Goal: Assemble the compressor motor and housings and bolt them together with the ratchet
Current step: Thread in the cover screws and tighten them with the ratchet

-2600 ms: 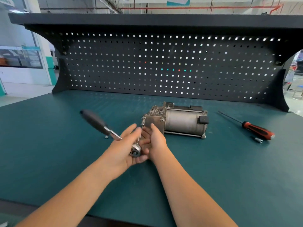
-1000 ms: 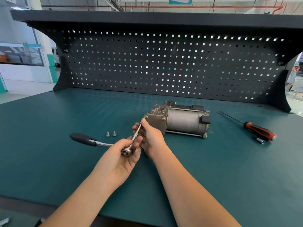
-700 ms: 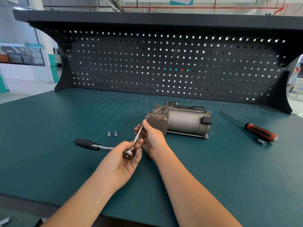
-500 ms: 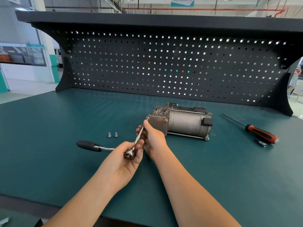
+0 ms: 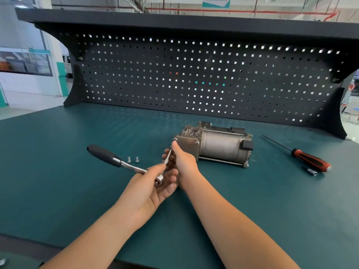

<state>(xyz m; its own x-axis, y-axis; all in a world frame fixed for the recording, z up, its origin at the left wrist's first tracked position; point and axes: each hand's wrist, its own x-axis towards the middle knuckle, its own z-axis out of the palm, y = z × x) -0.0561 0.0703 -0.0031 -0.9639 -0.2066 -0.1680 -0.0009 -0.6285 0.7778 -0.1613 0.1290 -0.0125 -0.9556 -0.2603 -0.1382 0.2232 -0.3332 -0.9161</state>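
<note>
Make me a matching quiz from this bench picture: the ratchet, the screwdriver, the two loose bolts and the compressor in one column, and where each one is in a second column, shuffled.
Things
1. ratchet
2. screwdriver
3. two loose bolts
4. compressor

Places
A. on the green mat, just beyond the ratchet's shaft
B. far right, untouched
C. head held in the left hand
D. in the middle, in front of the pegboard

Pairs: 1-C, 2-B, 3-A, 4-D.
</note>
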